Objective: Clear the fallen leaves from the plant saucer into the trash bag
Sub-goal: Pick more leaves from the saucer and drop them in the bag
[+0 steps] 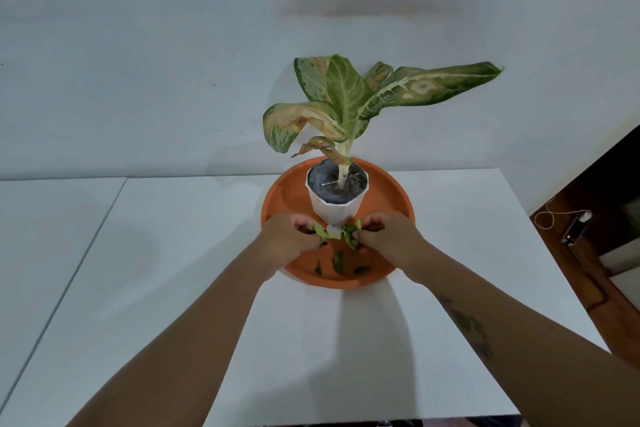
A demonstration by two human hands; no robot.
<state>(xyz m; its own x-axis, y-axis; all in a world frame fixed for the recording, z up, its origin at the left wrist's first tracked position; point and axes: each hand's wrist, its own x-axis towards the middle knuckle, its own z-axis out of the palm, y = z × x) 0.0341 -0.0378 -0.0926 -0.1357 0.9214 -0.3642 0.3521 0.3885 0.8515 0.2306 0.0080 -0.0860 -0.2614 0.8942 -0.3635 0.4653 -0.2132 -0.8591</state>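
Two hands, left hand (291, 241) and right hand (384, 239), pinched on leaves (341, 234) over saucer (277, 198)

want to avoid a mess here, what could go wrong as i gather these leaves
1. Both hands, left hand and right hand, work right against the white pot; a nudge might tip the top-heavy plant.
2. Loose leaves lie near the saucer front rim and could spill onto the table.
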